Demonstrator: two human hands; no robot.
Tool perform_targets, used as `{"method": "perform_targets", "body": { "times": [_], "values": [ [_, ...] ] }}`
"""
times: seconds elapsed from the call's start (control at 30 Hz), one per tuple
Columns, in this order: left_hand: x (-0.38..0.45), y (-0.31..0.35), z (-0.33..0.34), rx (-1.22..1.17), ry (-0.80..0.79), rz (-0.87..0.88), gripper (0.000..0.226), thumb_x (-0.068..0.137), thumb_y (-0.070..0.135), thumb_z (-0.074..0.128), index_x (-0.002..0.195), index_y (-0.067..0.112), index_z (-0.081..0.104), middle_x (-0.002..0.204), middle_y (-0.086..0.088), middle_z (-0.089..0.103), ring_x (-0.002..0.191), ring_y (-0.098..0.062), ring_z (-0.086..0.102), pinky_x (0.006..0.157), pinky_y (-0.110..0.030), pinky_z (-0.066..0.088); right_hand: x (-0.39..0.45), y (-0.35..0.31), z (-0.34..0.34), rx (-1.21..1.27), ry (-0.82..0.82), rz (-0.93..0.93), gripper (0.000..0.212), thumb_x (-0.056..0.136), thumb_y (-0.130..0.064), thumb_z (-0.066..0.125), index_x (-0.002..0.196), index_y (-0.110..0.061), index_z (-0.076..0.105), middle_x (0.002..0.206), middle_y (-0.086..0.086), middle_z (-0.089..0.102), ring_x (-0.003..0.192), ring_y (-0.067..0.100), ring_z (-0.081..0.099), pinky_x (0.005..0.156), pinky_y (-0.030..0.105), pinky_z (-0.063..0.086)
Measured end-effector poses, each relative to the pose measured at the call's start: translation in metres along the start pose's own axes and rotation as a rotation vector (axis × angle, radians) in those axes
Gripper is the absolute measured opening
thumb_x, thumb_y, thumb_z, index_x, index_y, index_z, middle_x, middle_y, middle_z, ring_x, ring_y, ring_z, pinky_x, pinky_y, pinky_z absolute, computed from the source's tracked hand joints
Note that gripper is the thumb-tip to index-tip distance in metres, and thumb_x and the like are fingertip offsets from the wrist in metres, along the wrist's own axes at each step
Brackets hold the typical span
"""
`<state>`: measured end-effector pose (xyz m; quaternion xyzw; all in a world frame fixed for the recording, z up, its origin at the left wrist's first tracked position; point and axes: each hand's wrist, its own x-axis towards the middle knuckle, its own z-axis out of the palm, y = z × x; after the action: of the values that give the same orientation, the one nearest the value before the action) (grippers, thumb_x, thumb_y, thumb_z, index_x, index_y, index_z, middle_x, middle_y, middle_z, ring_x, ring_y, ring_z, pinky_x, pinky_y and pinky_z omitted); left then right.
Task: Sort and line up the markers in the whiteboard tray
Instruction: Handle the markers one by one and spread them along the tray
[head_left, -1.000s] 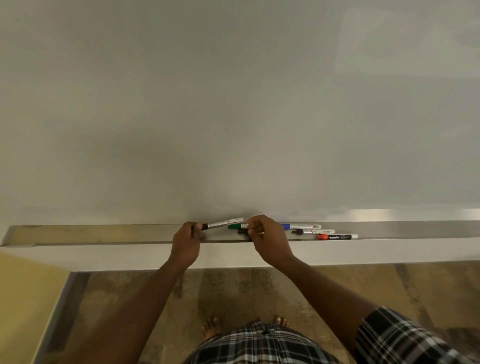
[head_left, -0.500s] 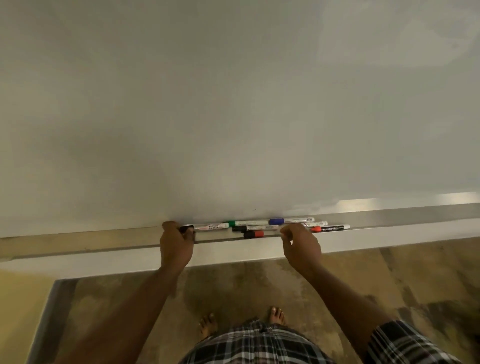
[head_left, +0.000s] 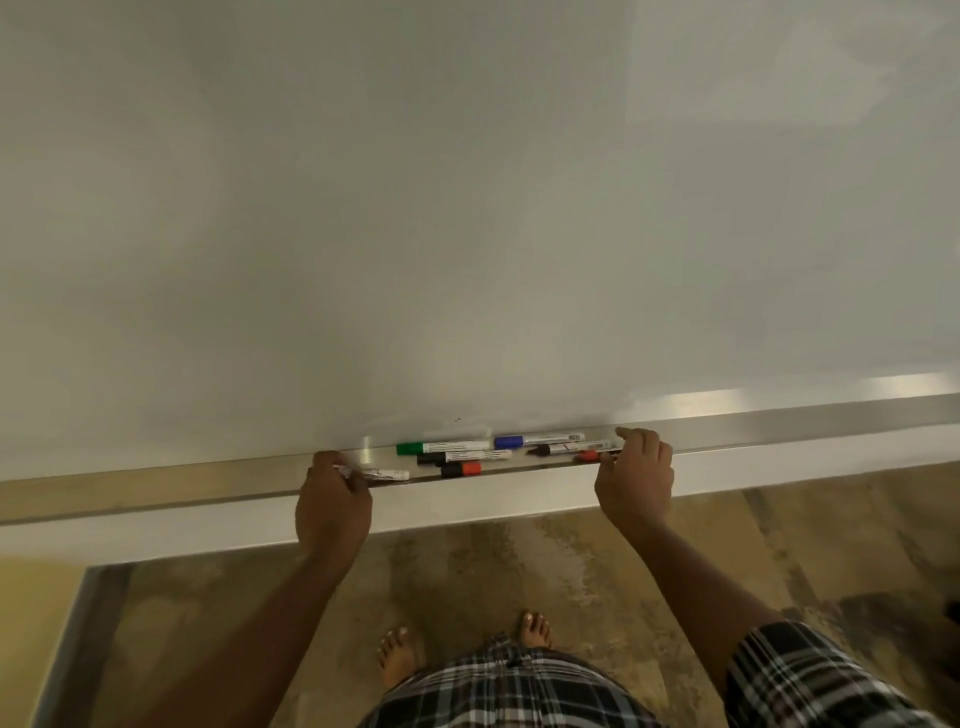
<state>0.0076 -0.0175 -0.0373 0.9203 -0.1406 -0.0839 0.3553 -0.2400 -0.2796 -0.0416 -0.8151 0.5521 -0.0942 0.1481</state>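
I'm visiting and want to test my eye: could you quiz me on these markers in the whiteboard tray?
1. True or false: the green-capped marker lies nearest the board.
2. Which hand grips the white marker at the row's end: A left hand, B right hand?
3. What cap colour lies at the right hand's fingertips?

Key: 1 true; 2 A; 3 red.

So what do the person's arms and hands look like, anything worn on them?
Both forearms are bare, with no watch, ring or glove visible on the left hand or right hand. A black-and-white plaid sleeve covers the right upper arm; the left upper arm is out of view.
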Motion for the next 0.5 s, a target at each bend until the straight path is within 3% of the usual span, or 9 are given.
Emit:
{"method": "perform_targets", "body": {
  "times": [0.17, 0.3, 0.5],
  "values": [
    [-0.026, 0.038, 0.038, 0.009, -0.189, 0.227, 0.011, 0.090, 0.019, 0.063, 0.098, 0.027, 0.061, 0.092, 0.006, 0.066, 0.080, -0.010, 0.062, 0.067, -0.021, 0.047, 0.008, 0.030, -0.005, -0.116, -0.073, -0.135, 0.033, 0.092, -0.027, 0.064, 0.122, -0.017, 0.058, 0.128, 0.005, 0.057, 0.121, 0.029, 0.044, 0.090, 0.048, 0.046],
    [-0.039, 0.062, 0.068, 0.133, -0.328, 0.407, 0.028, 0.089, 0.022, 0.065, 0.116, 0.030, 0.063, 0.109, 0.005, 0.056, 0.097, -0.011, 0.055, 0.085, -0.025, 0.047, 0.023, 0.040, -0.011, -0.123, -0.103, -0.215, 0.027, 0.091, -0.029, 0.067, 0.117, -0.024, 0.065, 0.123, 0.001, 0.061, 0.118, 0.029, 0.044, 0.085, 0.044, 0.045],
    [-0.042, 0.074, 0.084, 0.266, -0.302, 0.478, 0.026, 0.087, 0.021, 0.067, 0.112, 0.027, 0.071, 0.108, 0.004, 0.058, 0.096, -0.016, 0.057, 0.083, -0.029, 0.050, 0.043, 0.051, -0.015, -0.077, -0.201, -0.287, 0.020, 0.090, -0.033, 0.067, 0.110, -0.033, 0.067, 0.112, -0.007, 0.061, 0.112, 0.023, 0.045, 0.082, 0.040, 0.041]
  ]
}}
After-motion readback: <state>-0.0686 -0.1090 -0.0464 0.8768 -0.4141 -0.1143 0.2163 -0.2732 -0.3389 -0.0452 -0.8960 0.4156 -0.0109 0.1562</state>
